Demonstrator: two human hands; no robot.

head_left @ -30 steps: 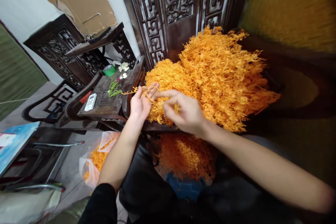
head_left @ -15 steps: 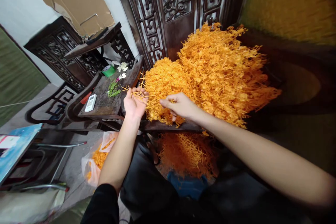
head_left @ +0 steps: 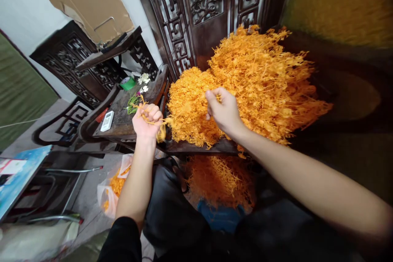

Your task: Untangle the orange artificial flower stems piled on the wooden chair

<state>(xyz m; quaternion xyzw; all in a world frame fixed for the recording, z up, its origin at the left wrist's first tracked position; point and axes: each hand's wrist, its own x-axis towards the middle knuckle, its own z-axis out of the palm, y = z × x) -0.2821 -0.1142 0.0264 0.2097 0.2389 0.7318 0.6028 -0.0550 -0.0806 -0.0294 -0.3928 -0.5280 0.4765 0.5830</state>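
My left hand (head_left: pixel 147 119) is closed around a few thin orange sprigs (head_left: pixel 166 123), whose ends stick out on both sides of the fingers. It is raised beside the left edge of a large heap of orange, branching, flower-like sprigs (head_left: pixel 258 77). My right hand (head_left: pixel 223 109) is over the front of that heap, thumb and fingers pinched together. Whatever the pinch holds, if anything, cannot be made out against the orange behind it. The heap rests on a dark wooden bench (head_left: pixel 196 148) with a carved back.
Beneath the bench, more orange strands (head_left: pixel 217 180) fill a blue container (head_left: pixel 221 215) between the knees. A plastic bag (head_left: pixel 106 196) of orange pieces stands on the floor. Green tape (head_left: pixel 127 83), green stems (head_left: pixel 132 104) and a white device (head_left: pixel 107 121) lie on a wooden chair to the left.
My left hand has gone from open, palm up, to closed around the sprigs, moving slightly left. My right hand has moved up and right over the heap, away from the left.
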